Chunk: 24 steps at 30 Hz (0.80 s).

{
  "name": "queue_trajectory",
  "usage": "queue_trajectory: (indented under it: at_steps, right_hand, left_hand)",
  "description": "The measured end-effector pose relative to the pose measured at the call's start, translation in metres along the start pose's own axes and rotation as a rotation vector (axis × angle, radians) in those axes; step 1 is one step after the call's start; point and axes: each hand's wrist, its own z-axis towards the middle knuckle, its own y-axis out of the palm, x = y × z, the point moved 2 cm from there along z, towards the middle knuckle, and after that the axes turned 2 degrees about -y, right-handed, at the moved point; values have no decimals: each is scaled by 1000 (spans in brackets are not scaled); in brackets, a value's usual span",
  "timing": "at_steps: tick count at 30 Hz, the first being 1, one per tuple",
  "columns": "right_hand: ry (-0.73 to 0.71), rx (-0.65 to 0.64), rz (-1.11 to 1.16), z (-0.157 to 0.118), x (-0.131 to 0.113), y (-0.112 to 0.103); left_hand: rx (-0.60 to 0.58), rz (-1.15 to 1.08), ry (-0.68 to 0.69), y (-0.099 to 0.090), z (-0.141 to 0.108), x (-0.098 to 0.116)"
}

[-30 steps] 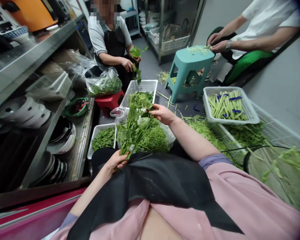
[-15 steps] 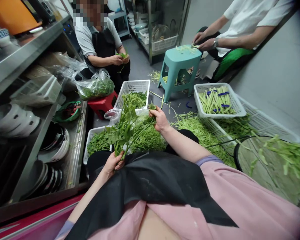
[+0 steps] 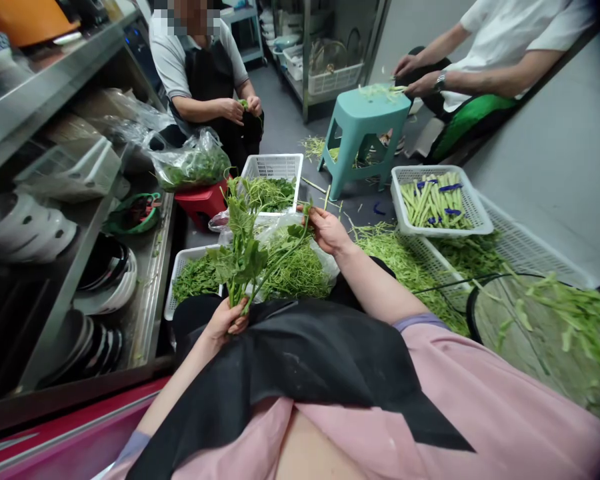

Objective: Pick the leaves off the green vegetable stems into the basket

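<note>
Fingers of the left hand (image 3: pixel 226 319) clench a leafy bunch (image 3: pixel 239 260); the right hand's (image 3: pixel 329 230) pinch a stem tip (image 3: pixel 307 209)!

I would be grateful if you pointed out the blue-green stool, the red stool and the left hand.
Blue-green stool (image 3: pixel 350 101): head view, on its seat top.
Red stool (image 3: pixel 203 198): head view, on its seat.
Left hand (image 3: pixel 226 319): head view, mid-hand.

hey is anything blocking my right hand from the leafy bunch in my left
Nothing visible blocks your right hand from the leafy bunch in your left hand; one stem spans the gap, above the green pile.
</note>
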Motion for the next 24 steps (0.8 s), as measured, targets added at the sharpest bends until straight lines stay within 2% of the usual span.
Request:
queue_trajectory:
  at_steps: [7, 12, 17, 19, 24]
  right_hand:
    - [34, -83, 31, -4, -8, -3]
    - [6, -15, -10, -1, -7, -10]
    - [17, 70, -74, -4, -14, -7]
    - [-44, 99, -116, -7, -18, -4]
    - [-316, 147, -298, -18, -19, 2]
  left_hand:
    - [14, 15, -34, 0, 2, -1]
    - [39, 43, -57, -3, 4, -4]
    - [55, 79, -57, -4, 6, -5]
    - [60, 85, -54, -5, 7, -6]
    - [100, 86, -38, -9, 6, -6]
